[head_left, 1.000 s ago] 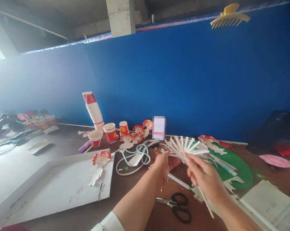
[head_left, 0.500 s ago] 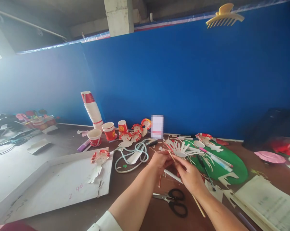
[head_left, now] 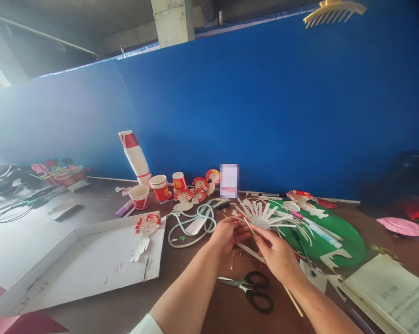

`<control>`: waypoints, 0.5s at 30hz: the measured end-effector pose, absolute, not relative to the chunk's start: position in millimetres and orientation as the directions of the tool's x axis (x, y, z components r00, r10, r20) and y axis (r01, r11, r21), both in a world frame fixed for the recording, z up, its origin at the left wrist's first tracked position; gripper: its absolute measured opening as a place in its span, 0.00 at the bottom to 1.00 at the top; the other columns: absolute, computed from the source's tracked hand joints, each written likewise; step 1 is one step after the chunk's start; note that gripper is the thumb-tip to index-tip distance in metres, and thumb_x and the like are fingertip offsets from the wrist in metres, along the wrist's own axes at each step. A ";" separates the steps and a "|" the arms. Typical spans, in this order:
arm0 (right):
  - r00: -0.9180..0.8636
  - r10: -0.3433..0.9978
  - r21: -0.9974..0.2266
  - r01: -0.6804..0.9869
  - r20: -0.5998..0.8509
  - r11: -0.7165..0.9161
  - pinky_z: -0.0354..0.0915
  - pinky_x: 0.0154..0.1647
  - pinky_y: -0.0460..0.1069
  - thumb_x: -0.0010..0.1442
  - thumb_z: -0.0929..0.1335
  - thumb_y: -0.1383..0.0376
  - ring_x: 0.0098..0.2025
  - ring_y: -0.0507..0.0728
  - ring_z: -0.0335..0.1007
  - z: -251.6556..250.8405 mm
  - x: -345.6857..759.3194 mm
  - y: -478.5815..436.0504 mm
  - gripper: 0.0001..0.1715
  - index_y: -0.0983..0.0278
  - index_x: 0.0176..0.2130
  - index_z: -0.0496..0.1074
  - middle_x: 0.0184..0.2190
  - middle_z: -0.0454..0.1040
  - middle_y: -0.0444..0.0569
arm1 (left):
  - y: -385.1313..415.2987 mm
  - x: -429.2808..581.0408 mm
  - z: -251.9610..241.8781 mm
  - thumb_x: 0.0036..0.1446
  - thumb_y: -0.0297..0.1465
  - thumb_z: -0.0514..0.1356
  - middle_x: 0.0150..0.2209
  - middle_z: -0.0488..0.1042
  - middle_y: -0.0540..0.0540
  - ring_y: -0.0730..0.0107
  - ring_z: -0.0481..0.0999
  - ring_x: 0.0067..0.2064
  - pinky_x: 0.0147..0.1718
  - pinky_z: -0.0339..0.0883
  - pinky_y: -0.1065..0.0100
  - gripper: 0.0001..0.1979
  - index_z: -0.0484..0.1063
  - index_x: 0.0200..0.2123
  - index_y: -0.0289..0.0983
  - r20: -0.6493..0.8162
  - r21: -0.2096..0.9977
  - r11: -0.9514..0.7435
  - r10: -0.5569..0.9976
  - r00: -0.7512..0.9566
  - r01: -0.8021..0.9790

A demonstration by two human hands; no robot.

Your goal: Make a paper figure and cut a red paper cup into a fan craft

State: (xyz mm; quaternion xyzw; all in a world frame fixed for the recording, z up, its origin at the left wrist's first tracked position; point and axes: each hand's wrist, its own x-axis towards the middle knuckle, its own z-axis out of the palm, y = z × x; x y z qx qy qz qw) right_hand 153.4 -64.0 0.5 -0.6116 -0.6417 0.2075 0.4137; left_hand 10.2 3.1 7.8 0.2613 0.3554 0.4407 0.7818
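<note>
A thin wooden stick (head_left: 293, 300) runs under my right hand (head_left: 277, 254), which is closed on it, its upper end showing between my hands. My left hand (head_left: 229, 235) is closed, its fingertips at the fringed white paper piece (head_left: 261, 222), pinching an edge of it; the exact grip is partly hidden. The paper's cut strips fan out beyond my fingers. Below my hands lie black-handled scissors (head_left: 253, 286) on the brown table. A white strip (head_left: 249, 253) lies between my wrists.
At left is a shallow white box lid (head_left: 91, 260) bearing a paper figure. Red cups (head_left: 159, 189), a tall cup stack (head_left: 137, 160) and a coiled pale cable (head_left: 174, 232) stand or lie behind. Right are a green disc (head_left: 351, 241), markers (head_left: 320, 234) and a book (head_left: 386, 292).
The view has shifted slightly. The stick is tilted a little differently, and my left hand's fingers are spread slightly more beneath the paper.
</note>
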 end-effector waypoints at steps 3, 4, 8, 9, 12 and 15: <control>0.083 0.956 -0.766 0.619 0.282 0.172 0.72 0.38 0.51 0.61 0.62 0.59 0.36 0.58 0.78 -1.8 153.4 -64.3 0.23 0.61 0.53 0.73 0.35 0.80 0.48 | 1.0 10.1 5.0 0.54 0.16 0.52 0.31 0.76 0.40 0.68 0.78 0.31 0.31 0.74 0.67 0.13 0.70 0.42 0.28 -0.320 0.720 0.472 0.876 0.361 -0.509; 0.081 0.955 -0.763 0.621 0.286 0.176 0.72 0.38 0.51 0.61 0.62 0.59 0.36 0.58 0.78 -2.4 153.3 -64.6 0.23 0.61 0.53 0.73 0.35 0.80 0.48 | 0.1 9.9 4.8 0.54 0.17 0.53 0.31 0.76 0.40 0.68 0.78 0.31 0.31 0.74 0.67 0.12 0.70 0.41 0.28 -0.313 0.722 0.470 0.877 0.365 -0.508; 0.085 0.943 -0.746 0.636 0.322 0.198 0.72 0.39 0.52 0.61 0.62 0.60 0.37 0.58 0.77 -2.8 151.9 -66.6 0.22 0.60 0.52 0.73 0.35 0.80 0.48 | -2.8 8.5 8.2 0.54 0.20 0.57 0.31 0.76 0.40 0.68 0.78 0.31 0.30 0.74 0.68 0.06 0.71 0.36 0.29 -0.288 0.743 0.466 0.870 0.399 -0.480; 0.087 0.937 -0.741 0.639 0.337 0.207 0.72 0.39 0.52 0.61 0.62 0.60 0.37 0.58 0.77 -2.8 151.6 -67.0 0.22 0.59 0.52 0.74 0.35 0.80 0.48 | -3.2 8.1 9.7 0.55 0.21 0.58 0.32 0.77 0.40 0.67 0.78 0.31 0.30 0.74 0.68 0.05 0.72 0.36 0.29 -0.285 0.749 0.471 0.864 0.414 -0.466; 0.086 0.920 -0.726 0.643 0.384 0.243 0.72 0.39 0.51 0.60 0.63 0.61 0.38 0.58 0.77 -3.4 151.3 -67.5 0.22 0.58 0.52 0.74 0.35 0.80 0.47 | -3.8 6.4 13.3 0.56 0.22 0.57 0.34 0.77 0.39 0.67 0.78 0.32 0.29 0.74 0.69 0.05 0.72 0.36 0.29 -0.283 0.763 0.485 0.845 0.453 -0.428; 0.081 0.910 -0.721 0.641 0.407 0.265 0.72 0.39 0.51 0.59 0.63 0.61 0.38 0.58 0.77 -5.0 151.7 -66.6 0.21 0.58 0.51 0.75 0.35 0.80 0.47 | -3.9 5.1 14.0 0.59 0.24 0.55 0.35 0.77 0.39 0.67 0.78 0.32 0.31 0.74 0.67 0.07 0.73 0.37 0.29 -0.284 0.767 0.494 0.834 0.474 -0.410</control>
